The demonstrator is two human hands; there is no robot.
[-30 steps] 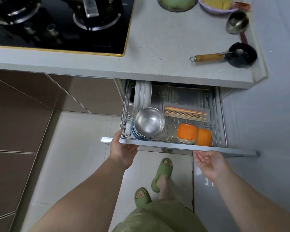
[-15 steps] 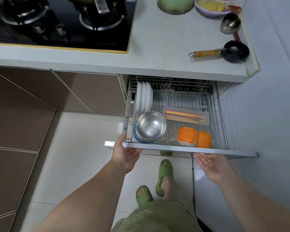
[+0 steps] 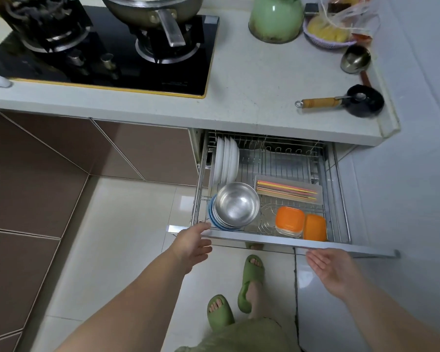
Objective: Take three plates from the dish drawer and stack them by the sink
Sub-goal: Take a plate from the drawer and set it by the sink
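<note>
The wire dish drawer (image 3: 269, 240) stands pulled out under the counter. White plates (image 3: 226, 161) stand on edge in its back left corner. In front of them sits a stack of steel bowls (image 3: 235, 205). My left hand (image 3: 192, 246) is at the drawer's front left edge, fingers spread, holding nothing. My right hand (image 3: 332, 269) hovers palm up just below the front rail on the right, empty and off the drawer.
The drawer also holds a tray of chopsticks (image 3: 287, 191) and two orange-lidded boxes (image 3: 300, 224). On the counter are a gas hob (image 3: 107, 49) with a pan, a green kettle (image 3: 274, 19), a ladle (image 3: 354, 59) and a small black pan (image 3: 363, 100). My feet in green slippers (image 3: 249, 283) stand below.
The drawer has slid further out, so the white plates now show. Both hands have come off the front rail and opened.
</note>
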